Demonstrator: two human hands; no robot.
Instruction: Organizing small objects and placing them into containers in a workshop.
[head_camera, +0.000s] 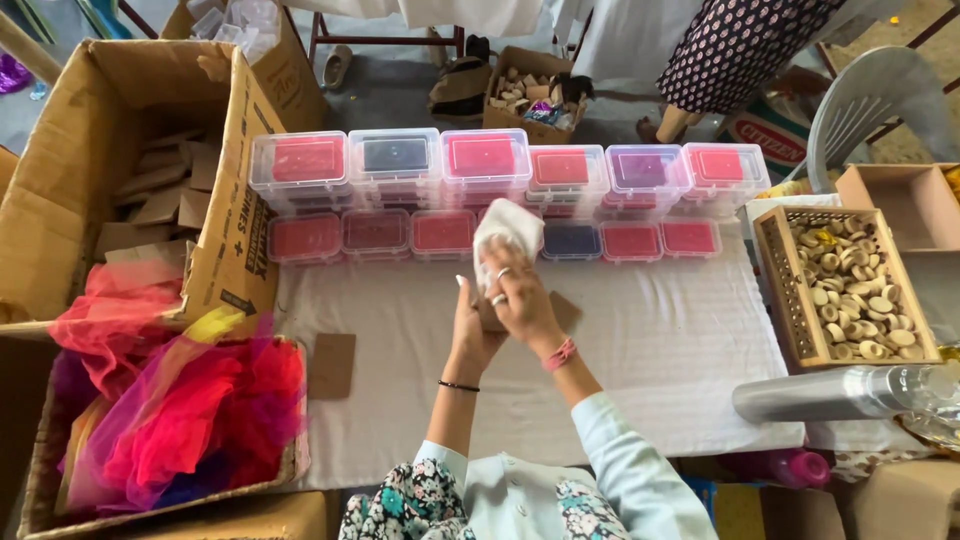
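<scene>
Seen from above, a person stands at a surface covered with a white cloth. The right hand is closed around a bunched white cloth, gripping it from below with ringed fingers so that the cloth puffs up above the fist. The left hand is raised just beside it, palm against the right hand; whether it is open or gripping something cannot be told, though a flat brown piece, perhaps a cardboard square, seems to sit between the two hands. Both hands hover near the middle of the surface, just near of two rows of clear plastic boxes with red, pink, purple and dark blue contents. A loose cardboard square lies at the left. Further left, a cardboard carton holds more brown pieces, and a nearer one holds bright pink and red netting. At the right, a wooden tray holds pale rings. The work appears to call for a firm hold on the cloth and a steady supporting left hand, kept clear of the stacked boxes.
</scene>
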